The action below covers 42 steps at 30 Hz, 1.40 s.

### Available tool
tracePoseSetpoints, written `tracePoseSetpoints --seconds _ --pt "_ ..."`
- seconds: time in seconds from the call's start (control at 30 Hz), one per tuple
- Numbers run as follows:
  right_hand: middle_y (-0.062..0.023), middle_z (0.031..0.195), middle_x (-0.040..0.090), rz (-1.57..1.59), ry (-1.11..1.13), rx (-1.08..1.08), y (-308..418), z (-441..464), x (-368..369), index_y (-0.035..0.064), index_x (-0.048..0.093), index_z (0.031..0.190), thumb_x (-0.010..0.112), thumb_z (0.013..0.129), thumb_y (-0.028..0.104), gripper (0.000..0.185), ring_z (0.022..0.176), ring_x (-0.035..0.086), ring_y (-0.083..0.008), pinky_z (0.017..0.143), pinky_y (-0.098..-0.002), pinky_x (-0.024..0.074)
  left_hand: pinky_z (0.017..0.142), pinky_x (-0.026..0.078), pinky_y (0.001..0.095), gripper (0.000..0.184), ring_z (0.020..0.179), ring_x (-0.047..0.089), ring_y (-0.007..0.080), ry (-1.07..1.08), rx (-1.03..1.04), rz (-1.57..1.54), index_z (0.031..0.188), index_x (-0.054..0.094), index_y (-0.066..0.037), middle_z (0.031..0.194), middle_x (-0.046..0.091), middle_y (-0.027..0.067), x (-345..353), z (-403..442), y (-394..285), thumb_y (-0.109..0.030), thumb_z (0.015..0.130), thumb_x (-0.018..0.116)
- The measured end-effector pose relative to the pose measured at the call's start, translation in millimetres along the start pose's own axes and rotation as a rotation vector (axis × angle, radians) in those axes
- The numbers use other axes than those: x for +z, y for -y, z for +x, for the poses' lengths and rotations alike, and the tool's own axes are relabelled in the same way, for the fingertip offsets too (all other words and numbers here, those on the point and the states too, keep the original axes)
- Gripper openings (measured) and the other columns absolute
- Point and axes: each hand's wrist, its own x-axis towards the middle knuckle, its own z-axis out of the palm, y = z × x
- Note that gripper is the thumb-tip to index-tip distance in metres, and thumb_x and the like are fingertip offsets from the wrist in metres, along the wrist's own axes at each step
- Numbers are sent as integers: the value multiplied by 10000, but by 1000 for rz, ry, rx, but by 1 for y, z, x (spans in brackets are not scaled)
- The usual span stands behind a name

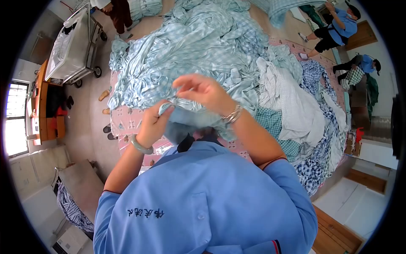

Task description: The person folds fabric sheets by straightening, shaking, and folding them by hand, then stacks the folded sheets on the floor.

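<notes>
My left hand (155, 122) is closed on a bunched edge of pale blue-green cloth (190, 115), which hangs down between my arms. To the right of it, my right hand (202, 91) is raised over the cloth with its fingers curved and apart, and nothing shows between them. Beyond both hands spreads a large heap of pale blue-green checked cloth (190, 46). At its right lie a white cloth (292, 108) and a blue-and-white checked cloth (315, 76).
A wheeled cart (69, 48) stands at the upper left, near a person in dark trousers (119, 15). Two people in blue shirts, one at the upper right (344, 25) and one lower (366, 63), handle cloth. Pink patterned covering (127, 120) lies under the heap.
</notes>
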Motion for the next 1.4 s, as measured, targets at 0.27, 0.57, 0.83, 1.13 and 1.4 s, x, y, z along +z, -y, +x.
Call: tracePoseSetpoints --seconds 0.27,0.57,0.83,1.13,1.4 --pt "-63 842 590 -782 64 30 -86 -84 -83 34 586 886 620 716 125 196 800 546 -168 695 -283 441 473 368 280 119 541 478 197 8 474 279 798 552 19 636 493 102 -29 -25 -24 33 684 517" --pt "-49 837 590 -1275 37 329 -194 -153 -121 144 621 833 540 662 89 196 843 514 -250 740 -353 407 444 367 288 137 510 476 189 -33 698 385 784 548 -17 663 511 88 -32 -44 -57 -111 693 591" --pt "-54 979 556 -1593 52 182 -209 -118 -183 163 645 809 559 637 172 193 931 490 -257 775 -417 381 438 322 256 301 483 402 141 115 1039 69 791 533 -47 593 367 16 -63 -60 -113 -347 810 509" --pt "-68 928 538 -1155 786 135 -205 -72 -149 91 646 683 553 569 224 199 859 497 -251 728 -384 405 422 152 244 380 479 161 86 -802 733 -56 660 361 -51 585 204 -15 -84 -93 -133 -363 871 410" --pt "-36 802 495 -1112 645 -60 -144 -140 -161 125 602 604 582 577 209 91 825 484 -222 770 -369 356 440 145 249 368 512 163 98 -1110 643 -50 664 401 -42 613 199 -9 -107 -84 -145 -344 874 419"
